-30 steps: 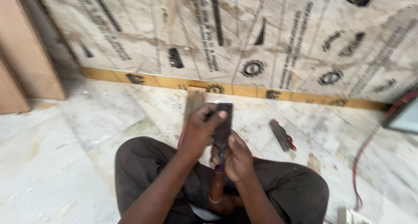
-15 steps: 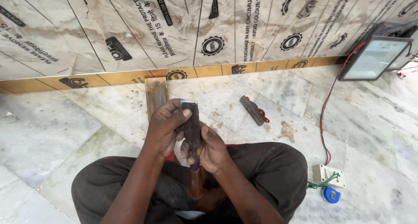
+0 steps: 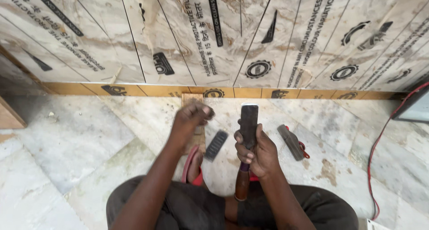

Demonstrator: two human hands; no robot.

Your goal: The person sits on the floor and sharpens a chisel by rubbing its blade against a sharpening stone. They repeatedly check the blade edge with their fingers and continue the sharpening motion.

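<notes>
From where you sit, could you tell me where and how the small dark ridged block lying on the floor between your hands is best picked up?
Probably across its two long edges, near the middle, coming from above. The dark ridged block lies flat on the marble floor, narrow and slanted, with nothing on top. The left hand is nearest; the right hand holds the chisel.

A chisel (image 3: 247, 136) is held upright in the right hand (image 3: 259, 153), at the centre of the floor (image 3: 80, 140). At nine o'clock of it a flat dark stone (image 3: 216, 145) is laid, and beyond that the left hand (image 3: 191, 117) is raised over a wooden block (image 3: 193, 118). At three o'clock another tool (image 3: 291, 142) is laid. At twelve o'clock the wrapped board (image 3: 214, 37) is stood. A cable (image 3: 380, 140) is run at far three o'clock.
</notes>
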